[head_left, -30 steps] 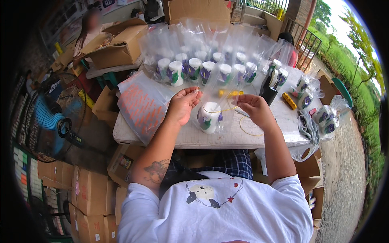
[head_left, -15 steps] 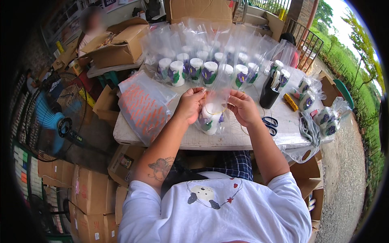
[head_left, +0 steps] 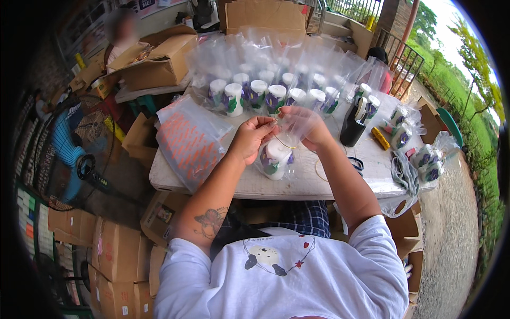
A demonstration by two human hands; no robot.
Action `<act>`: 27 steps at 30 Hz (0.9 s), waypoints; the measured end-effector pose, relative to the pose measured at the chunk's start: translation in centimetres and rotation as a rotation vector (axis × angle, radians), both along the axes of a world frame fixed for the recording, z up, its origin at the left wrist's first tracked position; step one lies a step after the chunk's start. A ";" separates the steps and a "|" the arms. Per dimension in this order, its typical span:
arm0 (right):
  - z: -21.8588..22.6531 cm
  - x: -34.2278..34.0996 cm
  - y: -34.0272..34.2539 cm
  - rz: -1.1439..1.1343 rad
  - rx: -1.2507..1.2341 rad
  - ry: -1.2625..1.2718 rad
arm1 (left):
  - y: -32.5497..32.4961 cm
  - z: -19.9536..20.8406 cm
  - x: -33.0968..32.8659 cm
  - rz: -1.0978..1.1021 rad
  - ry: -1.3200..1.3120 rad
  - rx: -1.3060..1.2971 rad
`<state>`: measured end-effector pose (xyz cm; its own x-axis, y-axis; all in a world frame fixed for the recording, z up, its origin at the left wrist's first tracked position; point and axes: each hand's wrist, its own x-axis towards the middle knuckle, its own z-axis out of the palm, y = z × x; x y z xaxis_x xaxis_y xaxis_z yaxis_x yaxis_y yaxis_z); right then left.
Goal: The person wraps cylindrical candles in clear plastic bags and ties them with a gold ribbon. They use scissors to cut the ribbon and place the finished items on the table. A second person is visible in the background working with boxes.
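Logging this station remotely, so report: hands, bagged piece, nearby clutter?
Left hand pinching yellow cord; right hand at clear bag, grip unclear. Flowered white cylinder inside bag. Scissors partly behind right forearm.

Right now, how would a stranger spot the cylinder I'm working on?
On the white table, bagged flowered cylinders crowd the far side. Yours, the front cylinder, stands apart near the close edge, below your left hand and right hand, with yellow cord at its top.

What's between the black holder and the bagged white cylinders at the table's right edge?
A yellow spool lies on the table between the black holder and bagged cylinders; head view shows it.
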<state>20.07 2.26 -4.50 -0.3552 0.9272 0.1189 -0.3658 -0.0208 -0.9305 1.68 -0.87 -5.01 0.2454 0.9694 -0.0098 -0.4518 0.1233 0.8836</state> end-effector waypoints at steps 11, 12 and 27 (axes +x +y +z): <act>-1.5 1.6 -0.6 0.081 -0.011 0.139 | -5.3 -1.2 -3.4 0.155 -0.168 -0.013; -1.9 1.7 -0.7 0.096 -0.027 0.157 | -6.2 -1.0 -3.5 0.171 -0.204 -0.018; -3.5 1.6 -1.2 0.019 -0.061 0.336 | -3.9 -3.6 -3.5 0.136 -0.049 -0.064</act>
